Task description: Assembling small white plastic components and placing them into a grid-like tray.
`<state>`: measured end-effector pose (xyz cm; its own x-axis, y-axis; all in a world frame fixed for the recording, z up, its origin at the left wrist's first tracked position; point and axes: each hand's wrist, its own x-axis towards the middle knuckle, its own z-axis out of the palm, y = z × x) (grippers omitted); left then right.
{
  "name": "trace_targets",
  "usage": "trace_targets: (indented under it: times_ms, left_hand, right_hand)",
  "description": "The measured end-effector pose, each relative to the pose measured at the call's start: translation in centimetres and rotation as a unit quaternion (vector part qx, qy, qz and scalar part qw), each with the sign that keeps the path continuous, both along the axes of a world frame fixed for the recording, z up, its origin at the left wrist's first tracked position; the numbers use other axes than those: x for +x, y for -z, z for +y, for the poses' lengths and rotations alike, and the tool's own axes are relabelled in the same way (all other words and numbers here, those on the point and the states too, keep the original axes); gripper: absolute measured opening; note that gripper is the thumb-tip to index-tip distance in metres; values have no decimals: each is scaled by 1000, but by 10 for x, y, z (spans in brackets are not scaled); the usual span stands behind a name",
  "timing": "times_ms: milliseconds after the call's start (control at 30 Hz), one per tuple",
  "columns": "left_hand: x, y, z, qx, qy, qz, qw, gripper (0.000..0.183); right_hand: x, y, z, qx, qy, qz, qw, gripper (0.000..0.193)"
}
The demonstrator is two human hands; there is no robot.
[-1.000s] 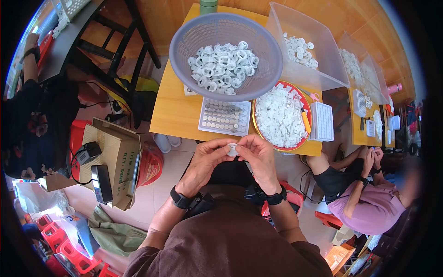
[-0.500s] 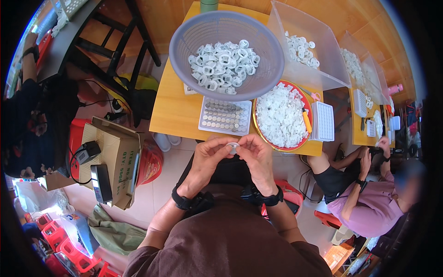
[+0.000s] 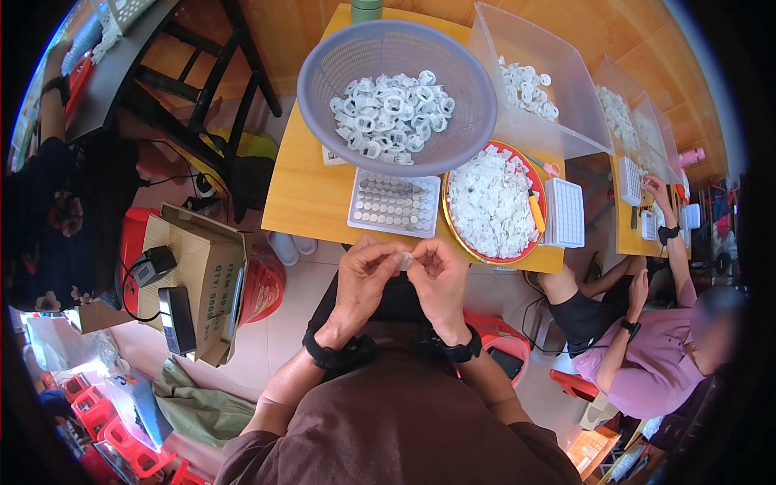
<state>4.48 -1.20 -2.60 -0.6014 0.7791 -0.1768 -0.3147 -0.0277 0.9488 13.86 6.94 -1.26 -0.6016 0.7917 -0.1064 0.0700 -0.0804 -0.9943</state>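
My left hand (image 3: 361, 279) and my right hand (image 3: 440, 277) meet over my lap, just below the front edge of the wooden table (image 3: 307, 194). Their fingertips pinch one small white plastic piece (image 3: 406, 258) between them. Directly ahead lies a white tray (image 3: 394, 202) with rows of small round metal parts. To its right a round red-rimmed tray (image 3: 449, 230) is heaped with white plastic pieces. A grey mesh basket (image 3: 323, 65) of white rings stands behind them.
A clear plastic bin (image 3: 558, 105) with white parts and a white grid tray (image 3: 565, 212) stand at the right. A co-worker in a pink shirt (image 3: 647, 364) sits to the right at another table. On the left stands a cardboard box (image 3: 202, 275).
My hands stay together on the small white piece; the fingers have shifted only slightly. Nothing else has moved.
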Motion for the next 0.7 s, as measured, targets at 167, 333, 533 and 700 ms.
trace_targets:
  times_ms: [167, 333, 533, 700]
  left_hand:
    - [-5, -6, 4, -11, -15, -31, 999, 14]
    - [-10, -9, 2, -13, -18, -119, 993, 17]
    - [-9, -16, 3, -11, 1, 49, 999, 24]
    - [-19, -16, 4, -48, 75, 345, 934, 35]
  right_hand:
    - [-1, 7, -2, 34, 16, 15, 999, 9]
    - [2, 4, 3, 29, -12, 28, 999, 14]
    - [4, -4, 8, -89, -11, 53, 995, 11]
    - [4, 2, 12, -14, -14, -19, 1000, 11]
